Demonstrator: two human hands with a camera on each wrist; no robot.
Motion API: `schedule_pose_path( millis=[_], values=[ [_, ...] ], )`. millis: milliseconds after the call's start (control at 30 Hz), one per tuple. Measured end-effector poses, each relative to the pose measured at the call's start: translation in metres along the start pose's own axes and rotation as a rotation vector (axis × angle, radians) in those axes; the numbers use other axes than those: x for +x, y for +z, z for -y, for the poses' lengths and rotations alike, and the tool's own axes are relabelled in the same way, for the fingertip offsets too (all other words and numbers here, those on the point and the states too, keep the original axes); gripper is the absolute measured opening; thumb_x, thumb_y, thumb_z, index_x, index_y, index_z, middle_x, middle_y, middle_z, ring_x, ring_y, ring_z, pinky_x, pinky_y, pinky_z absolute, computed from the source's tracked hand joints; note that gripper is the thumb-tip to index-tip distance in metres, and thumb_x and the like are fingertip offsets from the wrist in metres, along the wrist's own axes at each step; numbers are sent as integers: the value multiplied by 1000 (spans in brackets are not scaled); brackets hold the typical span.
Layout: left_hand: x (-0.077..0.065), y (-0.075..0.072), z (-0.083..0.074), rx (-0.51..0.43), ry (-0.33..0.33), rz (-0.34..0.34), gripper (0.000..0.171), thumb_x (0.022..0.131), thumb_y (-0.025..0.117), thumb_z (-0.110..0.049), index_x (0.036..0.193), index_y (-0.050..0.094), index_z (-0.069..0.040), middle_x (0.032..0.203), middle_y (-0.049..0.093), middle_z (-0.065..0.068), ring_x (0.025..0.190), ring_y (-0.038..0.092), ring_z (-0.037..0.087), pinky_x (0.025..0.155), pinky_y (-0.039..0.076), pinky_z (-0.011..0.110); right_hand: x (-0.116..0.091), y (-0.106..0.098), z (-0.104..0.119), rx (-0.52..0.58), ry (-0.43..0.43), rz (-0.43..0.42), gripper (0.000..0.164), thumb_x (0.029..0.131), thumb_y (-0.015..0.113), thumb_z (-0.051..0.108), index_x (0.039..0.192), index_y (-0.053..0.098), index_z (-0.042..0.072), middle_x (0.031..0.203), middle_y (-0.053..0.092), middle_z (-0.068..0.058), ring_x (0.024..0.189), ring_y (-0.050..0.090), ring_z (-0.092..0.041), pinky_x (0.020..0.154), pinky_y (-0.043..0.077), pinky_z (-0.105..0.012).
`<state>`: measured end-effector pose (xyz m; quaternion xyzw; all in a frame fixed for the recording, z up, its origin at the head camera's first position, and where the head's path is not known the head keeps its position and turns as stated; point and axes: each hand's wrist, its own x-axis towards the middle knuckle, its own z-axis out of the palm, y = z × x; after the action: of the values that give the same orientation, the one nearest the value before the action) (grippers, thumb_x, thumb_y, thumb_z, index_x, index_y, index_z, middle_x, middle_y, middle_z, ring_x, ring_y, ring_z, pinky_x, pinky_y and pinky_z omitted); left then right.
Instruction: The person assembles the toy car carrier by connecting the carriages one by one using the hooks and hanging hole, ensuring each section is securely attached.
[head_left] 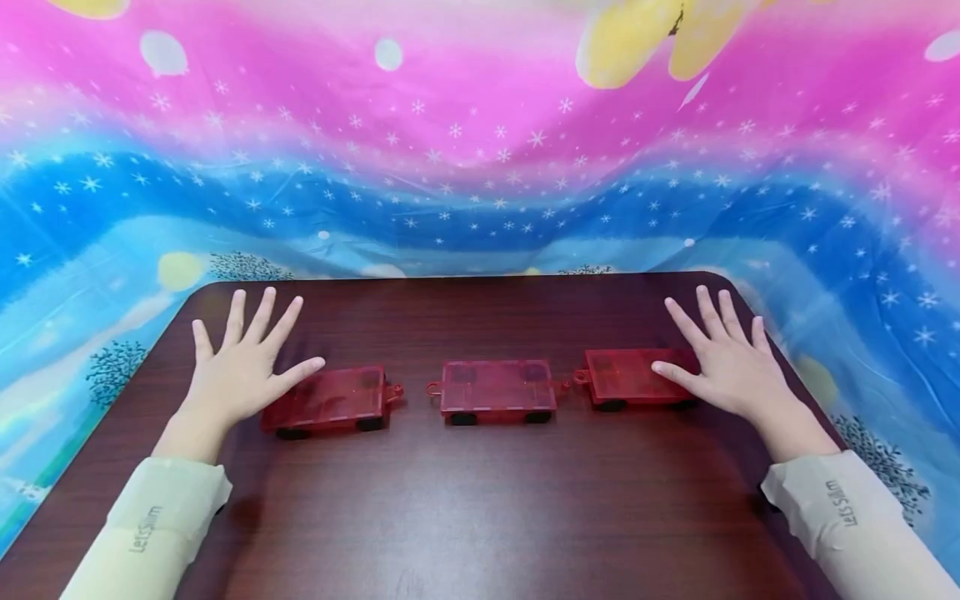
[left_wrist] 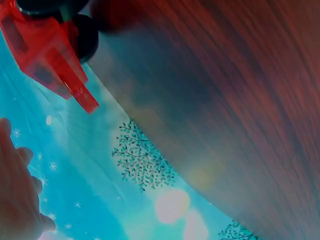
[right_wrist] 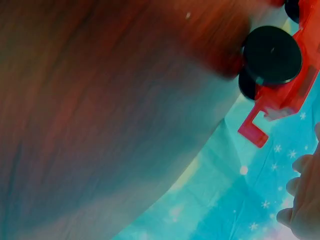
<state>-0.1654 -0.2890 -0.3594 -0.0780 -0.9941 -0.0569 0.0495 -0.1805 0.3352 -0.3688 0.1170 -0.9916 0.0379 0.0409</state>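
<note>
Three translucent red toy wagons with black wheels stand in a row on the dark wood table point(head_left: 480, 508). My left hand point(head_left: 238, 375), fingers spread straight, overlaps the rear of the left wagon point(head_left: 337, 396) in the head view. The middle wagon point(head_left: 497, 387) sits apart from it, with a ring at its left end. Over the right wagon point(head_left: 618, 375) my right hand point(head_left: 731, 367) is spread too, its thumb across the wagon's top and hiding the far end. Both hands hold nothing. In the wrist views a red hook point(left_wrist: 82, 95) and a black wheel point(right_wrist: 272, 55) show close up.
A cloth point(head_left: 480, 167) printed in pink and blue with snowflakes hangs behind and around the table. The table's back edge point(head_left: 465, 277) and rounded corners lie just beyond the fingertips. Pale sleeves point(head_left: 161, 508) cover both forearms.
</note>
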Motion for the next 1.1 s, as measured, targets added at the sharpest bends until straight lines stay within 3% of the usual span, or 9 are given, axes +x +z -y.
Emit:
schedule_pose_path(
  millis=[400,1100],
  values=[
    [2,0,-22,8,58,-31,91,89,43,-77,159,-1,-40,169,-10,0,152,-25,30,108,-22,74,2,1,20,5,-53,21,95,90,53,70,160,-2,36,167,-16,-8,152,-24,-32,113,-8,-75],
    [16,10,-79,-34,270,-48,94,84,58,-73,159,10,-42,169,-2,-5,156,-12,27,116,7,74,1,10,50,52,-141,111,93,87,54,73,160,10,38,169,-3,-6,155,-10,-33,115,6,-74]
  ],
)
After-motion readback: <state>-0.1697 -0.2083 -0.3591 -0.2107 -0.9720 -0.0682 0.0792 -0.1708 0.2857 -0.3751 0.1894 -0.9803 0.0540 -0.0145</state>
